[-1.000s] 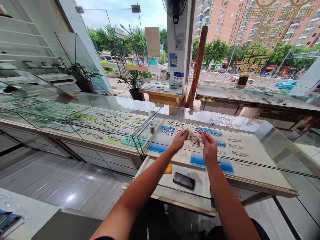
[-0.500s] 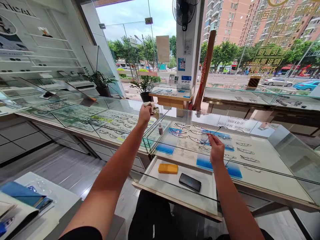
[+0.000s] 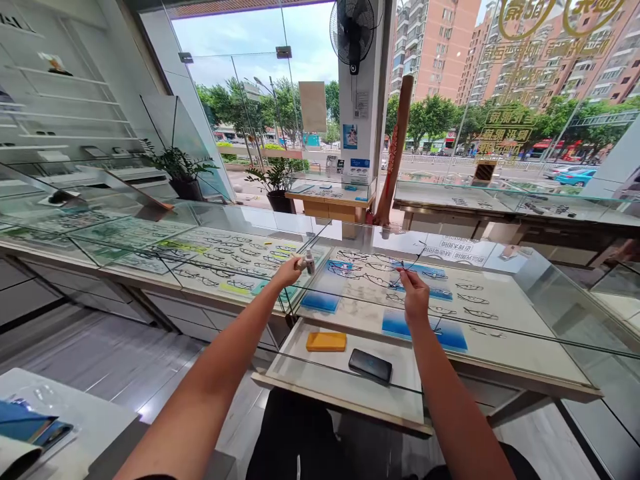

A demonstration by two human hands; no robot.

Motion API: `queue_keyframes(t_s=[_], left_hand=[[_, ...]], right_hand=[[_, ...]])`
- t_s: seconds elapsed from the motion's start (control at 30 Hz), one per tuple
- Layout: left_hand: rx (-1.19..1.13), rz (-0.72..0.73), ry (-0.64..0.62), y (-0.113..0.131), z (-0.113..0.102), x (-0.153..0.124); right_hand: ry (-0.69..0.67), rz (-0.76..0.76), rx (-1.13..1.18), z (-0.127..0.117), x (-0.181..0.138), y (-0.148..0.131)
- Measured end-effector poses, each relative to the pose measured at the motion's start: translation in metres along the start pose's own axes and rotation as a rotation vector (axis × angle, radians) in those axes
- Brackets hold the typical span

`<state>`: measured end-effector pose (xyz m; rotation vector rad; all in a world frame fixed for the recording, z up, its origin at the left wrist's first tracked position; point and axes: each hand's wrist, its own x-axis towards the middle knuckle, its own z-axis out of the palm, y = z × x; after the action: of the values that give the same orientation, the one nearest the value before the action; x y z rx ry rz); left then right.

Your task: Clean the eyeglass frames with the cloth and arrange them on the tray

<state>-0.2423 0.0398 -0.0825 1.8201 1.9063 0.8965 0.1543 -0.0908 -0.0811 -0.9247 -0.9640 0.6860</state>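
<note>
Two bare hands have parted in my view: a second ago they met over a pale cloth, and now the left hand [image 3: 287, 272] is at the small spray bottle [image 3: 310, 263] on the left, while the right hand [image 3: 416, 297] pinches thin-framed spectacles [image 3: 402, 265] above the glass counter [image 3: 525, 317]. I take this as a break in the wiping, with the bottle now the left hand's concern. The drawer [image 3: 310, 375], holding a yellow case [image 3: 326, 342] and a black phone [image 3: 370, 366], looks unchanged.

I cannot make out the cloth now, nor tell whether the left fingers grip the bottle or merely touch it; something pale shows at their tips. The spectacles blend into the frames displayed beneath, so their lenses escape me. Both upper arms are cut off below.
</note>
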Motion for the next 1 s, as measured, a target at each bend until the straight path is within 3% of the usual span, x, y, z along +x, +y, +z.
queue_keyframes(t_s=[0.07, 0.17, 0.23, 0.33, 0.5, 0.7, 0.83, 1.0], left_hand=[[-0.009, -0.02, 0.019, -0.004, -0.002, -0.01], [-0.039, -0.005, 0.225, -0.008, -0.004, -0.032], [-0.064, 0.096, 0.414, -0.002, -0.006, -0.051], [-0.063, 0.311, 0.518, 0.029, -0.008, -0.083], [-0.097, 0.707, 0.49, 0.124, -0.018, -0.136], [-0.174, 1.052, 0.336, 0.222, -0.03, -0.189], [-0.25, 1.1, 0.326, 0.253, -0.03, -0.207], [-0.358, 1.025, 0.351, 0.264, -0.031, -0.216]], right_hand=[[0.008, -0.006, -0.001, 0.0, 0.0, -0.003], [0.024, -0.02, -0.023, -0.005, -0.001, -0.014], [0.006, -0.048, -0.059, -0.012, -0.003, -0.028], [-0.076, -0.139, -0.177, -0.025, -0.007, -0.062], [-0.298, -0.343, -0.476, -0.038, -0.009, -0.145], [-0.536, -0.445, -0.803, -0.034, -0.013, -0.226], [-0.638, -0.488, -0.918, -0.026, -0.015, -0.251], [-0.673, -0.516, -0.931, -0.02, -0.017, -0.268]])
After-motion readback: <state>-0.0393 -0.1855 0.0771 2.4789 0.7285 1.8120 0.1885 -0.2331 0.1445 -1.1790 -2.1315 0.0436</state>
